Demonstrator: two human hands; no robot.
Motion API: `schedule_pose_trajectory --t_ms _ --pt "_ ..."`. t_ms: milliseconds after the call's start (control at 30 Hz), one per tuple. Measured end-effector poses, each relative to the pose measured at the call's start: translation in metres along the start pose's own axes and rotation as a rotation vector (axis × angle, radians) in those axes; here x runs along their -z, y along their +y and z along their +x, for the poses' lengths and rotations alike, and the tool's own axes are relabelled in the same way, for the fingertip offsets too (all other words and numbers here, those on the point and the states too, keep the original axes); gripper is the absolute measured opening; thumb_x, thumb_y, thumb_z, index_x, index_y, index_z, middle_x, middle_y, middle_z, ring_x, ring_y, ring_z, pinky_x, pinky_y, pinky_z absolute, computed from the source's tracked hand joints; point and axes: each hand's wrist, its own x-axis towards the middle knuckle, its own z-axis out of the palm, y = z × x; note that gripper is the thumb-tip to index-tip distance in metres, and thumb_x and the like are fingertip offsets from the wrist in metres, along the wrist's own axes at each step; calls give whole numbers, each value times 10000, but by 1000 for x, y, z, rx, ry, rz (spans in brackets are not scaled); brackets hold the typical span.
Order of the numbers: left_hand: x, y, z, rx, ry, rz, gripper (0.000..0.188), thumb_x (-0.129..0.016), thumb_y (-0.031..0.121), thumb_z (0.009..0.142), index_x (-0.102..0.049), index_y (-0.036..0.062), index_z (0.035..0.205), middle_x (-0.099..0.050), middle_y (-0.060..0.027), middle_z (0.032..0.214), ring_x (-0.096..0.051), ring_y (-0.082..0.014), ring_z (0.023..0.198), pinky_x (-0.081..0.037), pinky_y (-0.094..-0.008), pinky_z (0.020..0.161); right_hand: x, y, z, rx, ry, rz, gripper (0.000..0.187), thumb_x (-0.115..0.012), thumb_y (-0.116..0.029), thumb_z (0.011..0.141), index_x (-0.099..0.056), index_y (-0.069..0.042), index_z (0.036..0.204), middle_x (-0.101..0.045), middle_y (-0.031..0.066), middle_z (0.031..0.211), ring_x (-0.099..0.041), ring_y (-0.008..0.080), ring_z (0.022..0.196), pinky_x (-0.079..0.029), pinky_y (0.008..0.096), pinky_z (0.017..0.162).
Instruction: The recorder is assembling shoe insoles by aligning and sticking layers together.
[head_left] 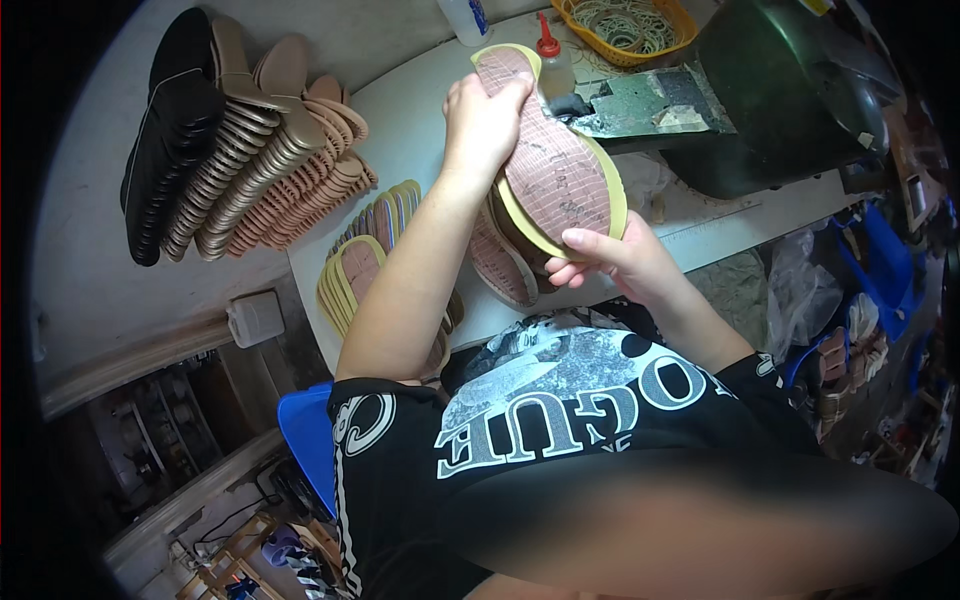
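Both my hands hold a shoe insole (565,170) above the table, its pinkish, grid-lined face toward me and a yellow border round it. My left hand (485,125) is closed round the upper, narrower end, with the thumb on the face. At the lower, broad end, my right hand (630,250) pinches the edge, thumb on top and fingers beneath. A flat green machine arm (655,105) lies just beyond the insole, partly covered by it. Below the insole, another pinkish sole piece (503,265) rests on the table, partly hidden.
Yellow-edged insoles (345,280) are stacked by my left forearm. Farther left stand bundled black, gold and pink soles (240,150). A large green machine body (780,90) takes up the right. At the back are a red-capped bottle (556,72) and an orange basket (660,52) of bands.
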Motion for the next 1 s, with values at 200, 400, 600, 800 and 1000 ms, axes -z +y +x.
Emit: schedule_pose_trajectory --t_ms 200,400,600,800,1000 --pt "8 -23 26 84 -70 53 726 -641 487 754 -570 -146 1100 -563 -319 1144 -524 -393 1139 -405 -407 977 -22 1 6 85 101 96 299 -600 -201 898 -596 62 1039 -675 162 815 -681 179 681 -550 260 606" --pt "24 -29 43 131 -164 230 886 -647 581 732 -508 -171 1179 -480 -331 1265 -454 -384 1233 -389 -404 1007 -35 1 20 120 150 162 282 -571 -204 911 -598 46 1038 -679 150 804 -675 166 666 -537 243 601" --pt "54 20 41 -625 -780 322 522 -727 412 773 -606 89 1165 -519 -113 1277 -450 -215 1214 -373 -328 999 -34 -5 35 175 145 214 288 -574 -215 905 -607 46 1022 -676 151 813 -679 177 677 -536 242 597" --pt "57 43 56 -148 -1077 279 325 -734 351 784 -615 68 888 -581 34 796 -511 -59 771 -420 -221 711 -40 -11 50 201 199 177 309 -561 -237 922 -602 43 1045 -678 144 825 -682 170 687 -541 235 600" --pt "62 35 61 -98 -1062 325 345 -721 370 807 -559 65 796 -493 58 693 -436 -43 666 -352 -209 581 -39 -14 53 224 275 157 355 -551 -295 940 -606 37 1055 -685 128 862 -687 166 705 -547 231 604"
